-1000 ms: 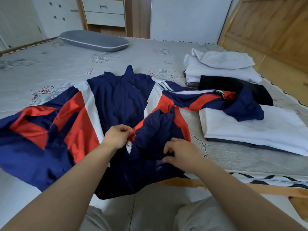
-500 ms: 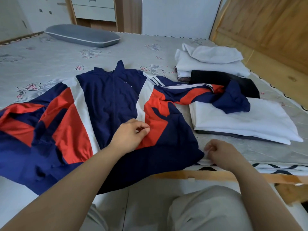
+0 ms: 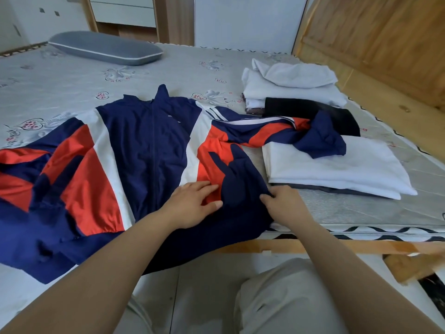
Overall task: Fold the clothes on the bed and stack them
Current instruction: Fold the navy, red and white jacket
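Grey pillow [image 3: 106, 48] far across, wooden headboard [image 3: 375, 44], white drawers [image 3: 124, 10] behind

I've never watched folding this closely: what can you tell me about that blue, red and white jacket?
The jacket lies front up on the bed, zipped, collar pointing away, in thin, shiny-looking fabric. Its hem hangs over the near edge. One sleeve drapes onto the folded white garment. The left hand lies flat on it; the right hand pinches its side edge.

A home bedroom: a patterned mattress [image 3: 183, 68] with a grey pillow [image 3: 106, 47], a wooden headboard [image 3: 385, 39], and what seems a white drawer unit [image 3: 122, 8] behind.
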